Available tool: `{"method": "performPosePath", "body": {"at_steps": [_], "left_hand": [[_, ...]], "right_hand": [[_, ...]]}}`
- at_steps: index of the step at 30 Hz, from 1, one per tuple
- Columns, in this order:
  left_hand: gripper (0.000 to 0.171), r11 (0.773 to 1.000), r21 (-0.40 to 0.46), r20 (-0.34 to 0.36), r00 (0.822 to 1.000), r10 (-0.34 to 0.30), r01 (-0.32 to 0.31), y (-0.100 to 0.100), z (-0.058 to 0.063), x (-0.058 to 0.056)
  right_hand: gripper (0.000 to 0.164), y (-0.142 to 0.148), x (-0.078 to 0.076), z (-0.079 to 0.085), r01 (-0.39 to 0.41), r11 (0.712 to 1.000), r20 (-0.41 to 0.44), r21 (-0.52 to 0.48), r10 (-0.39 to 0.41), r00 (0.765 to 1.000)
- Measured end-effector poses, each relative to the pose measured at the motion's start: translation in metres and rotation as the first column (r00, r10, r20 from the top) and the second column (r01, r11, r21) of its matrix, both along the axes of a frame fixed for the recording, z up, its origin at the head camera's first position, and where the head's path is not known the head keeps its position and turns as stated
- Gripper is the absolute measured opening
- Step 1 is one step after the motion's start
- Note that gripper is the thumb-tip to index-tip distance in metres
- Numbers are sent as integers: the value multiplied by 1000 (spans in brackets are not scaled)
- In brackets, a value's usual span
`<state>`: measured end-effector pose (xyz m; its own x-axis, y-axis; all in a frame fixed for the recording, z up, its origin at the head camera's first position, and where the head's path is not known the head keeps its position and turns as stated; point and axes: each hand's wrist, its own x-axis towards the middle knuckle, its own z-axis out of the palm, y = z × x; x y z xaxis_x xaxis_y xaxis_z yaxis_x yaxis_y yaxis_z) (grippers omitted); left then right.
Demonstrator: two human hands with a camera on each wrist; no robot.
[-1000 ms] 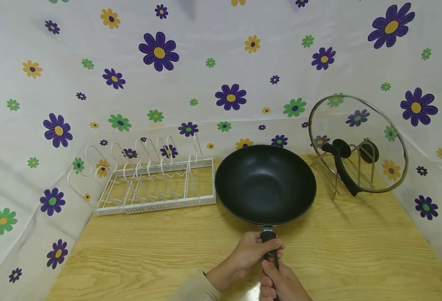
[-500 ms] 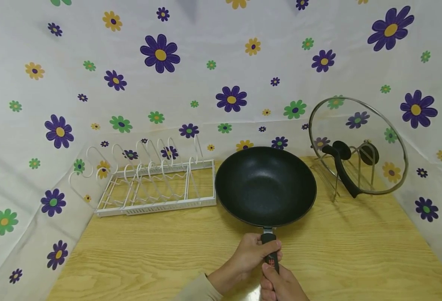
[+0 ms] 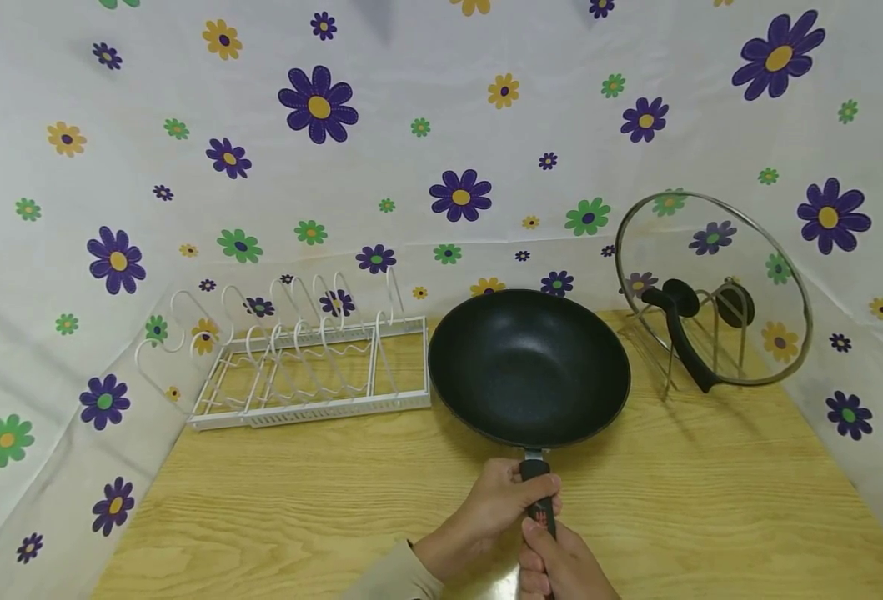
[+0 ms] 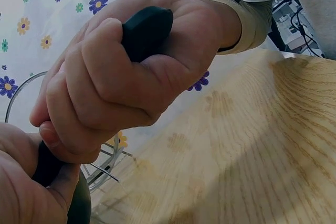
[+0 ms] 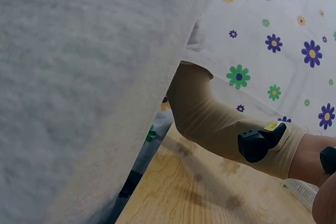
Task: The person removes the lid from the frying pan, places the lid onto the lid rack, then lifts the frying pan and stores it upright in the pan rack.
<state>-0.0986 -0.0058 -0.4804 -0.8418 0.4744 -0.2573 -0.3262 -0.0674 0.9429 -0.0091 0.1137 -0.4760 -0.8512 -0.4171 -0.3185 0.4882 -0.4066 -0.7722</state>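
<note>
A black wok [image 3: 529, 367] with a deep round bowl is in the middle of the head view, its inside facing up and toward me. Its black handle [image 3: 536, 472] points down toward me. My left hand [image 3: 497, 504] grips the handle near the bowl, thumb across the top. Just behind it, my right hand [image 3: 564, 562] wraps round the rear part. From the left wrist, the fingers of the right hand [image 4: 110, 77] show curled about the handle's end [image 4: 147, 32], with the left hand [image 4: 21, 177] at the lower left corner.
Left of the wok stands a white wire dish rack [image 3: 339, 406], close to the wok's rim. At the right, a glass lid [image 3: 711, 250] with a black handle leans upright on a wire stand [image 3: 669, 375]. A flowered cloth [image 3: 381, 167] hangs behind the wooden table [image 3: 298, 500].
</note>
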Motion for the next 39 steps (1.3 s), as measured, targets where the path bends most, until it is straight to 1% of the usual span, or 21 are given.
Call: {"method": "performPosePath", "body": {"at_steps": [5, 10, 17, 23, 31, 39], "left_hand": [[13, 1000, 3, -19, 1000, -7, 7, -2, 7, -2], [15, 1000, -12, -37, 999, -14, 14, -4, 15, -2], [16, 999, -25, -67, 997, -28, 27, -6, 22, -2], [18, 999, -28, -89, 995, -32, 29, -6, 28, -2], [21, 998, -51, -123, 991, -49, 43, -10, 38, -2], [21, 995, -88, -167, 984, -56, 42, -14, 49, 0]], "right_hand": [[23, -1, -1, 6, -4, 1000, 26, -28, 5, 1000], [24, -3, 0, 11, -3, 999, 18, -44, 4, 1000], [22, -4, 1, 17, 8, 997, 37, -81, -5, 999], [22, -5, 2, 21, 12, 996, 42, -87, -8, 999], [22, -5, 2, 28, -6, 991, 14, -130, 8, 1000], [25, -7, 4, 37, -22, 991, -27, -134, 18, 999]]}}
